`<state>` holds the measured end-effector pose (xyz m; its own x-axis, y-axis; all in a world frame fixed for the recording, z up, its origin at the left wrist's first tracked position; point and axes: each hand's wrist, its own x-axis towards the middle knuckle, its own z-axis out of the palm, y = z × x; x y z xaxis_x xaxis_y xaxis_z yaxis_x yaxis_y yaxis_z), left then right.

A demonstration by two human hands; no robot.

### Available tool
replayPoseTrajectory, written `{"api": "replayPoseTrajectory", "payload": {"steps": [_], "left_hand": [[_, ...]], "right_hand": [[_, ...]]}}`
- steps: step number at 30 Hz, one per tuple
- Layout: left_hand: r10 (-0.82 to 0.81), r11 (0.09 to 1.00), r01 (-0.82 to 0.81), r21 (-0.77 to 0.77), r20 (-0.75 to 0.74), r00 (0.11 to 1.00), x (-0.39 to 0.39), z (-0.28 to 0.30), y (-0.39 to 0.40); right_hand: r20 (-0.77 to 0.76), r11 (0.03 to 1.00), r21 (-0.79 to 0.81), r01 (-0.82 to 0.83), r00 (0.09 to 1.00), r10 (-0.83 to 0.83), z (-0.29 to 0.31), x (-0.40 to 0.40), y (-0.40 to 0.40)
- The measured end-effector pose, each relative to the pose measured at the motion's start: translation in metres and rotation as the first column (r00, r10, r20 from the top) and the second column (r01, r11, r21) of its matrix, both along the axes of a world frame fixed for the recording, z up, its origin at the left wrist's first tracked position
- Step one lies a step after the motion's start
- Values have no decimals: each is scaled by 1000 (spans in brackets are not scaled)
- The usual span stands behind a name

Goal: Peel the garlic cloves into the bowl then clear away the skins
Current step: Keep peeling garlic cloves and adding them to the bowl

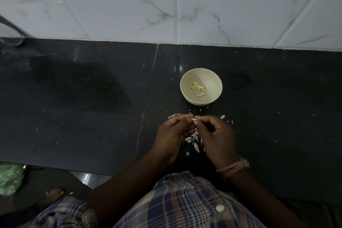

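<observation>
Fingers (185, 117) of the left hand (171, 135) and right hand (215, 135) curl together, pinching one small pale garlic clove (194, 120) between them, just in front of the bowl. Behind the bowl rises a white marble-veined tiled wall (185, 5). Under it spreads the dark polished stone surface (83, 98). The round cream bowl (211, 77) holds several peeled yellowish cloves (198, 88). White papery skins (194, 140) lie scattered in front of the bowl, beneath the hands.
</observation>
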<state>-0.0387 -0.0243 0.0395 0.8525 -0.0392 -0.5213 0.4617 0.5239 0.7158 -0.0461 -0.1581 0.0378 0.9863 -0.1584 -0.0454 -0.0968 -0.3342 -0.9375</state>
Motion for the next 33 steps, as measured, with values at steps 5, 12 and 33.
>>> {"api": "replayPoseTrajectory", "payload": {"steps": [5, 12, 33], "left_hand": [[-7, 997, 3, 79, 43, 999, 0, 5, -1], [-68, 977, 55, 207, 53, 996, -1, 4, 0], [-161, 789, 18, 614, 179, 971, -3, 6, -1]], "right_hand": [[56, 1000, -26, 13, 998, -12, 0, 0, 1], [96, 999, -49, -17, 995, 22, 4, -2, 2], [-346, 721, 592, 362, 921, -178, 10, 3, 13]]}}
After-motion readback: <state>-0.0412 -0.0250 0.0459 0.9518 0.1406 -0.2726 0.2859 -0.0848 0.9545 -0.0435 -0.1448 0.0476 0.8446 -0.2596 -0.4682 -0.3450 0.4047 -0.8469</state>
